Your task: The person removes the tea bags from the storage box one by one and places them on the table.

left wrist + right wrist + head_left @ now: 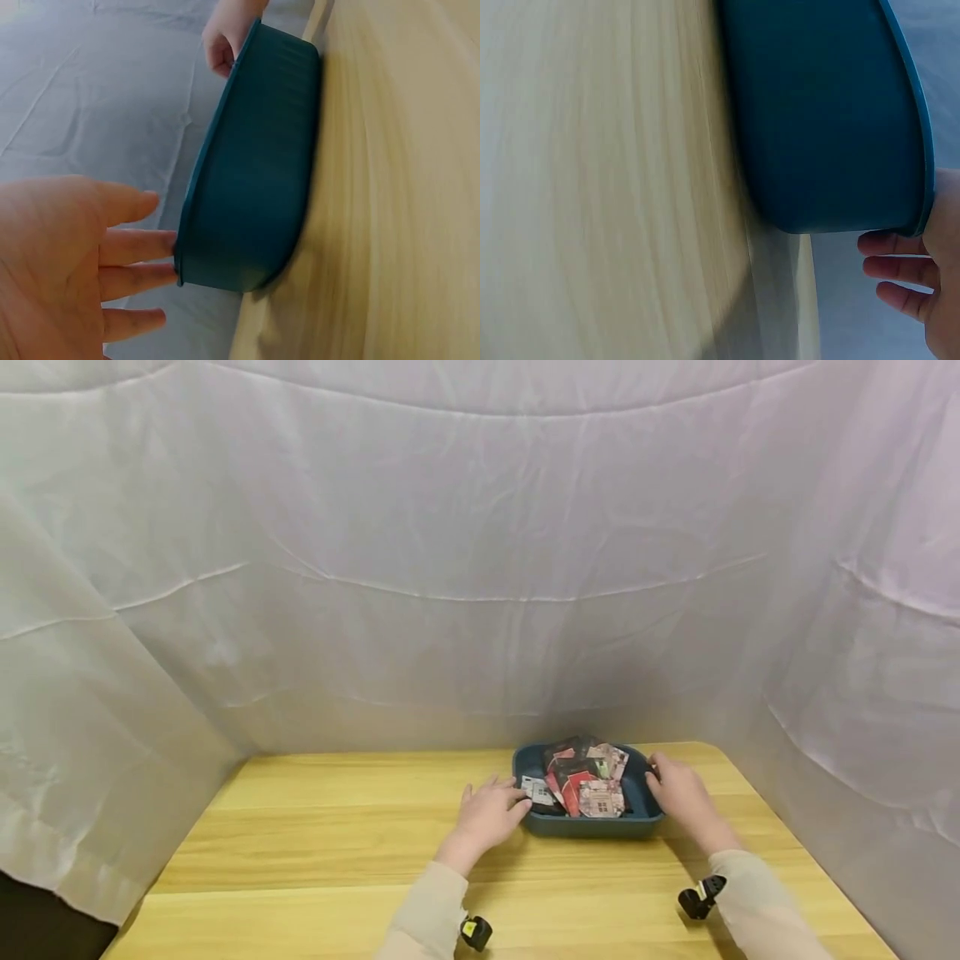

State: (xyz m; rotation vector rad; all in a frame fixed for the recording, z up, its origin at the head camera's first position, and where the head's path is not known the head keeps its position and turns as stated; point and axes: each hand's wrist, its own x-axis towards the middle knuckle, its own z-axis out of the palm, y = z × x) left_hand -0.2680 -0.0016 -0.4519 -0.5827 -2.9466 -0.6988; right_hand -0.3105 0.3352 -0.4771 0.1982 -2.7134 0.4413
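A dark blue-green plastic bin (592,828) stands on the wooden table, filled with a loose pile of flat printed packets (577,785) in black, red, pink and white. At its left end is my left hand (487,814). In the left wrist view the left hand's fingers (135,274) are nearly straight, two fingertips right at the bin's rim. My right hand (678,793) holds the rim at the right end, its thumb over the inner side. From the right wrist, the right hand's fingers (900,270) show curled below the rim, outside the wall.
The light wooden table (322,835) extends left and in front of the bin. Pale fabric curtains (450,610) hang behind it and on both sides. Small black cameras sit on both wrists, the left wrist camera (476,933) and the right wrist camera (701,897).
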